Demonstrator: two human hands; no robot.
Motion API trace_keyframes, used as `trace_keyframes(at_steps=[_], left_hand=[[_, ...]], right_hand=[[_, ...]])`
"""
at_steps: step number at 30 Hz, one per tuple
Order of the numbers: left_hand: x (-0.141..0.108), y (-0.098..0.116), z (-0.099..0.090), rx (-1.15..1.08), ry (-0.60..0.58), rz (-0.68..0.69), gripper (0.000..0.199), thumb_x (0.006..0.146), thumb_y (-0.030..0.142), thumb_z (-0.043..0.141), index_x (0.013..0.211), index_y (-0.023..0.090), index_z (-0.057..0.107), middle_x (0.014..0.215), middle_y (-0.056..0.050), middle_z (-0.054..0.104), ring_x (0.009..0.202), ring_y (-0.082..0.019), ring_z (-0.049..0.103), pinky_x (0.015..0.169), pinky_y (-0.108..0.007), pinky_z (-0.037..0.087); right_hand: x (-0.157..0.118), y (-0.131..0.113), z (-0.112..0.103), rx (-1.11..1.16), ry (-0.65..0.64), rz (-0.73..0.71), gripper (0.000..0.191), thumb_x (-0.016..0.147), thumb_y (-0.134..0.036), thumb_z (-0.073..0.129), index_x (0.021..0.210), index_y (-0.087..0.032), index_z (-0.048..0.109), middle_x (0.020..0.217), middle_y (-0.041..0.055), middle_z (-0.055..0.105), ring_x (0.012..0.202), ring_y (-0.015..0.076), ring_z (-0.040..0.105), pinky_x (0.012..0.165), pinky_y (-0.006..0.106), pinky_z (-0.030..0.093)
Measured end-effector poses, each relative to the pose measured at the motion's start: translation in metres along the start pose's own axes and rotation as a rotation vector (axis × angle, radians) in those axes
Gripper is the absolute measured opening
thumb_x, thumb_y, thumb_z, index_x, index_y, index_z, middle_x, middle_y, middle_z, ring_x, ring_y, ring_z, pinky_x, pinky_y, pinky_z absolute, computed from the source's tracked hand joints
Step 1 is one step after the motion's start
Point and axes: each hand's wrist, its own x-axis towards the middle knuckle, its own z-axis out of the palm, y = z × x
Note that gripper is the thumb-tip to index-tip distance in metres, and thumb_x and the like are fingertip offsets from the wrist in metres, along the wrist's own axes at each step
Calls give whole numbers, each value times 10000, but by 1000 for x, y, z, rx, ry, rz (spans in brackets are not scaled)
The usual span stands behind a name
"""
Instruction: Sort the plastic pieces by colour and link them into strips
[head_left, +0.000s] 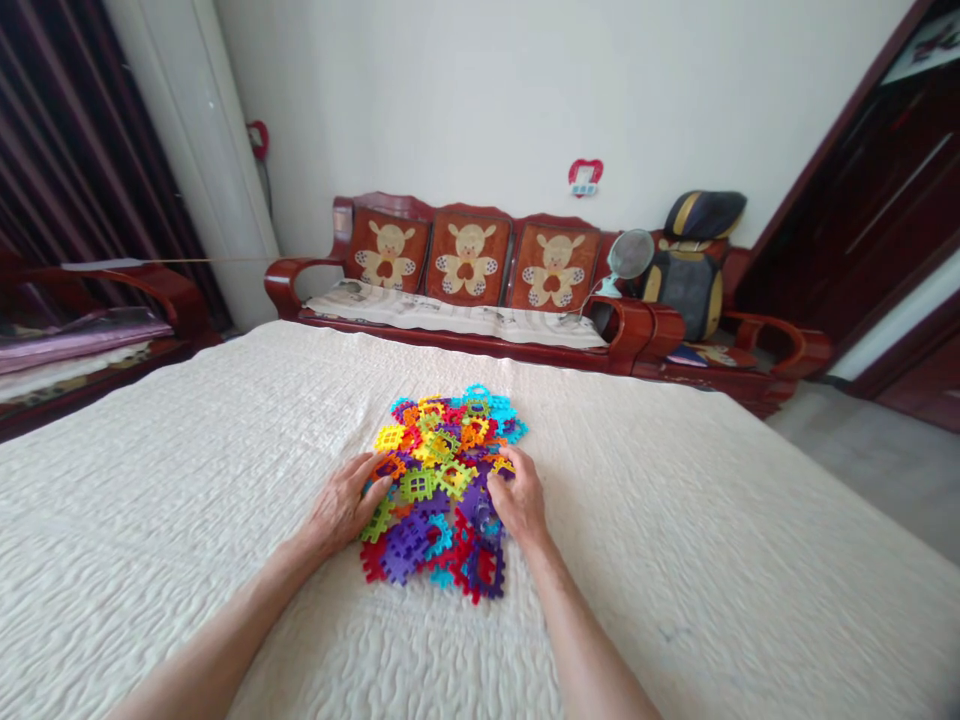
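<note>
A pile of flat, notched plastic pieces (439, 480) in purple, red, blue, green, yellow and orange lies on a cream quilted cover. At its left edge rests my left hand (346, 500), thumb and fingers apart, touching an orange piece and holding nothing that shows. On the opposite side, my right hand (520, 497) lies against the pile with thumb and forefinger apart near an orange and a purple piece. A yellow window-shaped piece (389, 438) is at the upper left of the pile, and a green one (418, 486) sits near its middle.
The quilted cover (675, 520) spreads around the pile on all sides. Beyond its far edge stand a red wooden sofa (375, 205) with bear cushions (469, 260) and a chair with a dark massage pad (684, 285). Another wooden armchair (172, 290) is at the left.
</note>
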Motion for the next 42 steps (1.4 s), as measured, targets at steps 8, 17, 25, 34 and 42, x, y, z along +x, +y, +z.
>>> trace_keyframes(at_steps=[8, 17, 25, 34, 42], left_hand=[[1, 0, -2, -26, 5, -11, 493, 924, 512, 375, 1233, 198, 596, 1291, -99, 600, 1195, -237, 561, 1056, -394, 427], [6, 0, -1, -76, 24, -56, 511, 919, 517, 373, 1192, 159, 613, 1247, -109, 630, 1142, -236, 601, 1015, -379, 462], [7, 5, 12, -102, 70, -17, 446, 910, 477, 424, 1204, 199, 613, 1246, -99, 613, 1164, -233, 573, 1034, -390, 438], [56, 42, 51, -83, 169, -69, 403, 880, 421, 494, 1176, 176, 617, 1148, -118, 635, 1106, -253, 588, 1002, -428, 452], [3, 50, 12, -86, -5, 156, 585, 890, 525, 485, 1405, 252, 438, 1464, -114, 434, 1360, -293, 383, 1091, -490, 363]], right_hand=[[0, -3, 1, 6, 14, -3, 369, 713, -260, 534, 1067, -190, 610, 1157, 120, 614, 1125, 260, 560, 1018, 442, 435], [-3, -2, -1, -96, 83, -30, 372, 747, -281, 525, 1097, -168, 583, 1139, 130, 621, 1094, 252, 568, 983, 436, 451], [-4, -2, 2, -240, -23, 36, 406, 792, -324, 506, 1145, -138, 579, 1120, 150, 660, 1061, 277, 606, 962, 461, 433], [2, 12, -1, -104, 68, 96, 378, 813, -329, 461, 1099, -134, 611, 1075, 149, 673, 1021, 254, 616, 925, 406, 467], [4, 11, -8, 49, 156, 224, 399, 826, -423, 473, 1088, -156, 613, 1090, 139, 669, 1018, 247, 618, 936, 414, 468]])
